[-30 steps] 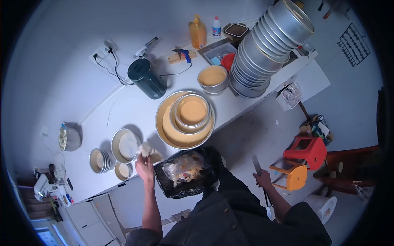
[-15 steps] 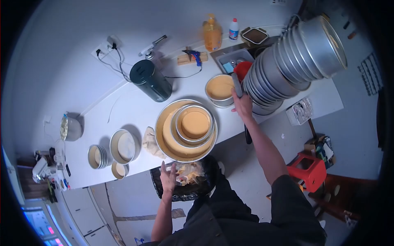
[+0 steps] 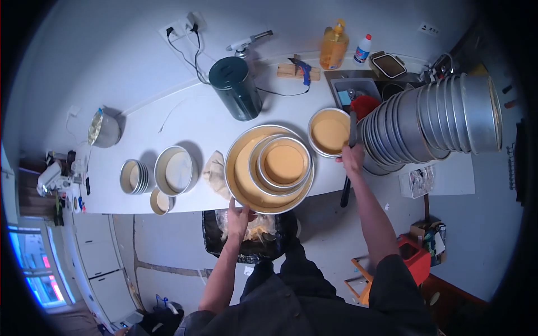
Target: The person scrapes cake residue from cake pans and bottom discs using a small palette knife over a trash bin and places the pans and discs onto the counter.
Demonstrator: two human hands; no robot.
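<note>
Large pan (image 3: 226, 169): round, silvery, upright at the front edge of the counter, lined with a tan, cake-like layer. Middle pan (image 3: 250, 162): set within it, toward its right side. Inner pan (image 3: 259, 162): smallest of the nest, upright, its tan filling smooth and level. Separate pan (image 3: 310, 133): round, metal, standing to the right and nearer the counter's rear edge, likewise tan-filled. Flat-bladed tool (image 3: 353, 130): grey blade toward the rear edge, alongside the separate pan's right rim; dark handle extending past the front edge.
</note>
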